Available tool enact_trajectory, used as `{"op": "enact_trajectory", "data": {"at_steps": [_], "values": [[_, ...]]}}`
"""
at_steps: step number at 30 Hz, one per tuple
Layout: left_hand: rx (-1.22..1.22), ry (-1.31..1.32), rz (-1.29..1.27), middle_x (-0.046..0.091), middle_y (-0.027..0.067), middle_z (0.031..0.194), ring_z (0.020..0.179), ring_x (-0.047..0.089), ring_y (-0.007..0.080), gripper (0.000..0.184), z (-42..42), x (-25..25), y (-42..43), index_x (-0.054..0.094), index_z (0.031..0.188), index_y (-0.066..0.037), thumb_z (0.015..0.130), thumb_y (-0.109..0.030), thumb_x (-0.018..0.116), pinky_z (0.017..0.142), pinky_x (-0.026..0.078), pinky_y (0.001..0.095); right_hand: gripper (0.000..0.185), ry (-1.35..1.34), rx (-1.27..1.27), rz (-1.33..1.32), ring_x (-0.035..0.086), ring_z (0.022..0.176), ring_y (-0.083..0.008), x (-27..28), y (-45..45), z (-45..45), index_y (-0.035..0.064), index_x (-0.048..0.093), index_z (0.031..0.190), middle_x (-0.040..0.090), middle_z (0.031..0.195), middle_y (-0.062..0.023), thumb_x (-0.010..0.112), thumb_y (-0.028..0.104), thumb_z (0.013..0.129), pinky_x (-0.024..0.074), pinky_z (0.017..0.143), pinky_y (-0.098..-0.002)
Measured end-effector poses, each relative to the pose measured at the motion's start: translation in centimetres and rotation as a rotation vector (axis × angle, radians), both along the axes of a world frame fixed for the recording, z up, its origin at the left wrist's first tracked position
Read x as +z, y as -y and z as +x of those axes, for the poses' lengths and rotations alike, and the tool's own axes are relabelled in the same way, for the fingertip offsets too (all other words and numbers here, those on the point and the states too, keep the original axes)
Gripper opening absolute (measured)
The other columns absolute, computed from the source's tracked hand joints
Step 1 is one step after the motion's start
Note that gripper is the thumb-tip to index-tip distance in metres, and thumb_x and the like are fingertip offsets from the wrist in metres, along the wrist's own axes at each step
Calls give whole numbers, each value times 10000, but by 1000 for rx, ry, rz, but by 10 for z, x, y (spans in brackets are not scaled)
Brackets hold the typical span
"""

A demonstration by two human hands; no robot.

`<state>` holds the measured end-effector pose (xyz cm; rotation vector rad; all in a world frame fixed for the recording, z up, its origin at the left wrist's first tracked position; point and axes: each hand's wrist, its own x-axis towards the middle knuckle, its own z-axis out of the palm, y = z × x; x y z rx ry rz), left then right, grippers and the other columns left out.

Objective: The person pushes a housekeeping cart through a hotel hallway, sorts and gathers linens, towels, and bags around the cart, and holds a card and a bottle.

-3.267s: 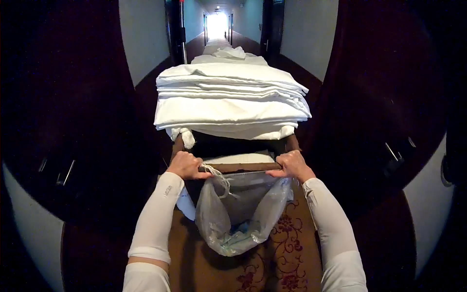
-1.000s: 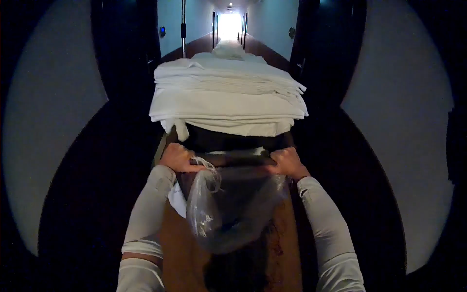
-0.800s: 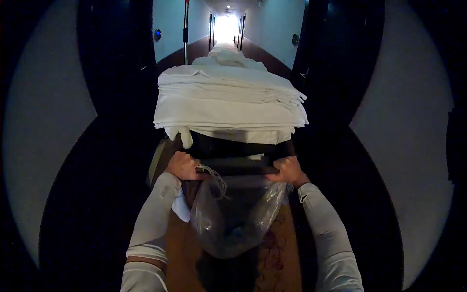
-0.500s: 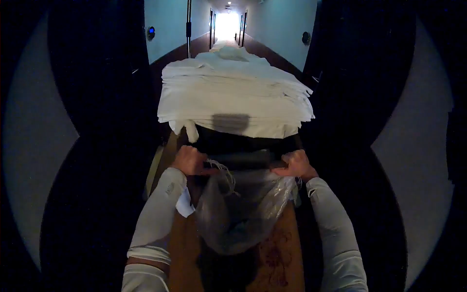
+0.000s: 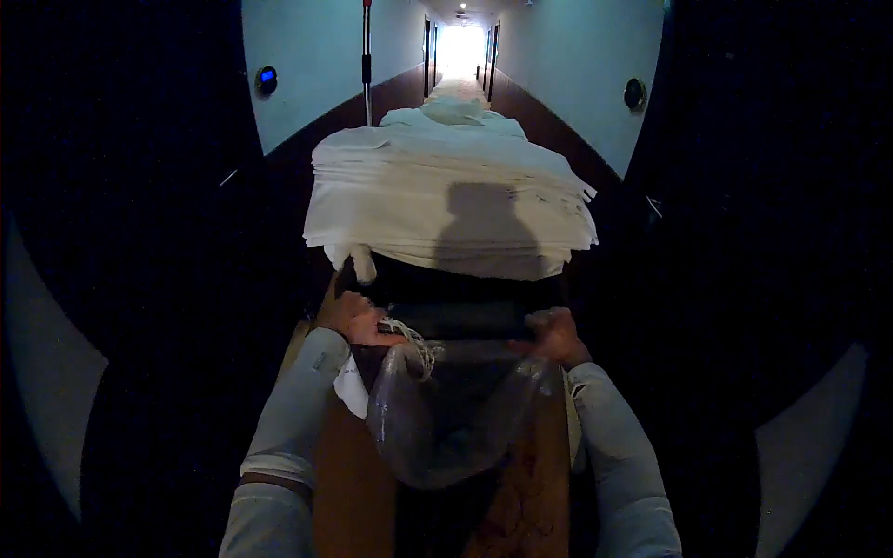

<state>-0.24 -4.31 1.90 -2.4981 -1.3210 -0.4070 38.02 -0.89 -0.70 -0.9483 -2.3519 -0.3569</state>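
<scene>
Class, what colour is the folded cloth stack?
The cloth stack is white, seen in the head view.

Head view, forward and apparently downward

In deep shadow, the contents of the clear bag [image 5: 398, 409] cannot be made out — the pole [image 5: 366, 70] is cut off above, both sleeves [image 5: 296, 405] below.

1. Left hand [image 5: 361, 321]: bare.
2. Left arm sleeve [image 5: 291, 405]: pale, close-fitting, starts at wrist; faint mark near cuff, illegible.
3. Narrow bare strip [image 5: 276, 480] separates it from a pale, looser upper sleeve [image 5: 265, 523].
4. Right hand [image 5: 556, 337]: bare.
5. Right arm sleeve [image 5: 612, 442]: pale, lightly creased, small dark spot near cuff.
</scene>
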Motion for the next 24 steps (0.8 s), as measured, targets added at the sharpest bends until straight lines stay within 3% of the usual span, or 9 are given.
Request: {"op": "enact_trajectory", "data": {"at_steps": [2,5,8,10,13,16,19,24], "values": [[22,-38,16,477,135,420,399,479,316,685,3,2,5,610,519,-51,629,-727,596,417,324,418,543,-13,-14,55,563,579,-342,0,5,-1,43,544,574,555,590,-141,695,562,621,443,556,-436],[-60,44,118,477,146,426,399,475,329,704,3,-3,1,599,506,-49,623,-743,585,428,334,428,550,160,-119,-151,614,695,-330,2,2,5,61,622,686,626,706,-135,651,609,650,476,655,-424],[10,-9,-45,489,154,442,414,481,341,707,0,-4,-1,605,515,-53,620,-751,571,434,337,441,568,-17,-89,-374,613,673,-322,-7,-2,6,71,616,672,618,677,-137,633,639,648,475,640,-427],[-44,44,2,499,159,453,423,490,346,708,-2,-11,-4,601,509,-54,627,-750,562,443,364,443,559,44,-48,-45,575,554,-320,6,7,-4,45,540,558,570,585,-131,675,579,654,445,521,-408],[-52,47,-66,507,157,457,442,513,338,703,-6,-7,-5,615,533,-52,624,-747,563,468,402,432,571,158,-103,-102,582,531,-300,10,3,-6,53,543,554,578,572,-113,655,601,671,453,505,-396],[61,-49,22,519,152,469,449,530,329,690,-5,-2,-2,620,550,-55,618,-741,575,471,424,422,573,189,-46,14,582,515,-279,5,0,-6,71,539,538,569,548,-93,641,616,680,453,498,-386],[30,-18,-106,532,145,481,477,550,327,693,-9,-9,-7,634,578,-61,615,-749,568,490,435,426,566,160,-24,34,583,512,-272,2,0,-7,81,539,532,561,536,-86,631,617,690,453,496,-386],[44,-29,-67,555,133,503,498,572,321,737,-8,-13,-9,663,613,-74,622,-796,516,510,452,425,539,208,-44,0,584,517,-267,6,-1,-8,80,527,532,559,542,-88,666,582,671,450,496,-388]]}}
